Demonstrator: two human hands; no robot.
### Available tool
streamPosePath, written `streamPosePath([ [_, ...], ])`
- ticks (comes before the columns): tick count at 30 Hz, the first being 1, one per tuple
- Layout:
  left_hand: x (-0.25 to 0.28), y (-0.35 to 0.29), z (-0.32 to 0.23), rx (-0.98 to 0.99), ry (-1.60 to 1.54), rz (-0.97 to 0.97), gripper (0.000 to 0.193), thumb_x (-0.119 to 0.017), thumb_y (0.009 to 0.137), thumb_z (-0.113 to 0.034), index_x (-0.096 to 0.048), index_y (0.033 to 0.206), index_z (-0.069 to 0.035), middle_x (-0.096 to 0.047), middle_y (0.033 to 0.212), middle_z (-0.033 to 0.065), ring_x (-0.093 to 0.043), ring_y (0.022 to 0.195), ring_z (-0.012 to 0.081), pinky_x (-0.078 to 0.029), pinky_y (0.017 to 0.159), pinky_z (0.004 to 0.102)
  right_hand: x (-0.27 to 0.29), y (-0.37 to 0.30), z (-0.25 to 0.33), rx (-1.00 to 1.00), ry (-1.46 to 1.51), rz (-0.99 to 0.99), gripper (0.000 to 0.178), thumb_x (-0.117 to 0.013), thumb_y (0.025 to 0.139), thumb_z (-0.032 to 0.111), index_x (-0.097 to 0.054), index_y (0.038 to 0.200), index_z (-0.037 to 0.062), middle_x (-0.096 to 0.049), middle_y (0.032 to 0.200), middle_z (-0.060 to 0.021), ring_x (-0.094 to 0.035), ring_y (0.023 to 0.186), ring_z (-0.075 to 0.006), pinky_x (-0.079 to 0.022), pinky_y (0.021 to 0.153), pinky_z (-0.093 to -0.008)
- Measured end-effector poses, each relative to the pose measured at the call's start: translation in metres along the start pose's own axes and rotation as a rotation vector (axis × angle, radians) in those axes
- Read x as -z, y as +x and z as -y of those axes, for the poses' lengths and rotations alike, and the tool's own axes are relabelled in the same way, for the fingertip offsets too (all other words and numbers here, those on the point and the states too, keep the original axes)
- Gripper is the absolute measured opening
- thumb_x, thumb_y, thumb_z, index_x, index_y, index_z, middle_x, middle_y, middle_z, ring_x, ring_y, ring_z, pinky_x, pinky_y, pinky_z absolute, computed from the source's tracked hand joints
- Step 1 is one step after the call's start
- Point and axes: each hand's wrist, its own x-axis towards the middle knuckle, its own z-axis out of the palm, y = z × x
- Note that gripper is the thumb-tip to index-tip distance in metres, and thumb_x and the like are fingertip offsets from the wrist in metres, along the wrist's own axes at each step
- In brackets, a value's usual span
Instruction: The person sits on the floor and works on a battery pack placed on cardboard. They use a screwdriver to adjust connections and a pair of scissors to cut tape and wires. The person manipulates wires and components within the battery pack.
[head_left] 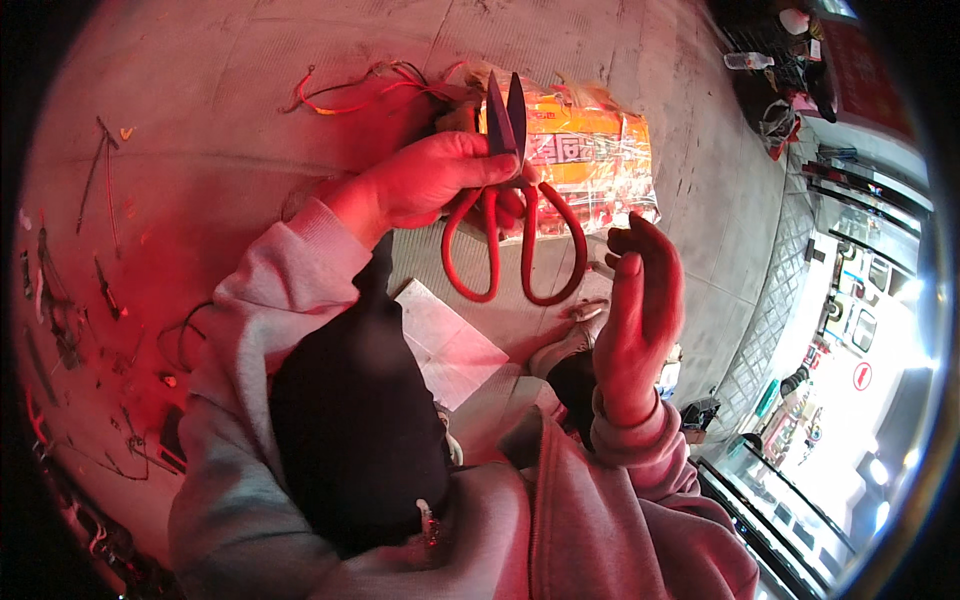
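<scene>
My left hand (425, 185) grips a pair of scissors (507, 150) at the pivot, thumb across the joint. The blades point away from me and stand slightly apart, while the two red loop handles hang toward me. My right hand (645, 300) is raised to the right of the handles, touching nothing, its fingers bent and apart. Beyond the scissors, a block-shaped battery pack (590, 150) wrapped in clear film with orange and yellow printing lies on the floor. Red and dark wires (375, 85) run from its left end. The scissors cover part of the pack.
A pale flat sheet (450, 345) lies on the concrete floor (300, 40) beside my leg. Tools and wire scraps (108, 290) are scattered at the left. A clear bottle (748, 61) lies at the far right, above a bright doorway with parked vehicles outside.
</scene>
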Motion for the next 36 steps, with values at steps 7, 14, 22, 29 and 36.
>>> streamPosePath([
  [7,-0.012,0.004,0.017,-0.017,0.252,0.152,0.033,-0.059,0.100,-0.029,-0.066,0.121,-0.004,-0.067,0.120,0.0071,-0.057,0.117,0.0143,-0.047,0.098,0.0308,-0.023,-0.019,-0.053,-0.875,1.234,0.589,0.053,-0.063,0.095,0.037,-0.051,0.131,0.0008,-0.063,0.105,-0.0115,-0.061,0.089,-0.0194,-0.049,0.077,-0.0325],
  [14,0.030,0.014,0.018,-0.182,0.730,-0.424,0.028,-0.066,0.095,-0.025,-0.067,0.113,-0.002,-0.067,0.100,-0.0003,-0.062,0.095,0.0155,-0.050,0.090,0.0319,-0.002,-0.027,-0.077,-0.587,0.608,0.734,0.061,-0.050,0.095,0.064,-0.055,0.104,0.0036,-0.046,0.066,0.0040,-0.041,0.050,-0.0053,-0.031,0.044,-0.0221],
  [22,0.066,0.032,0.040,-0.583,1.422,-0.531,0.033,-0.058,0.092,-0.009,-0.065,0.124,-0.009,-0.058,0.133,0.0164,-0.057,0.120,0.0346,-0.048,0.100,0.0407,0.001,-0.024,-0.069,-0.959,0.275,0.825,0.069,-0.036,0.094,0.074,-0.052,0.097,0.0068,-0.043,0.064,0.0030,-0.040,0.052,-0.0075,-0.034,0.048,-0.0237],
  [29,0.078,0.033,0.038,-0.556,1.503,-0.521,0.035,-0.054,0.093,-0.006,-0.063,0.126,-0.009,-0.057,0.136,0.0157,-0.056,0.121,0.0336,-0.046,0.103,0.0404,-0.009,-0.004,-0.060,-1.045,0.202,0.816,0.068,-0.038,0.092,0.076,-0.049,0.093,0.0091,-0.041,0.065,0.0035,-0.037,0.050,-0.0080,-0.030,0.046,-0.0250],
  [36,0.089,0.048,0.033,-0.572,1.428,-0.521,0.043,-0.054,0.092,-0.005,-0.054,0.135,-0.005,-0.058,0.133,0.0190,-0.055,0.123,0.0352,-0.044,0.106,0.0408,-0.021,0.013,-0.055,-1.014,0.088,0.812,0.065,-0.036,0.095,0.073,-0.046,0.083,0.0097,-0.041,0.061,0.0001,-0.035,0.045,-0.0100,-0.030,0.041,-0.0253],
])
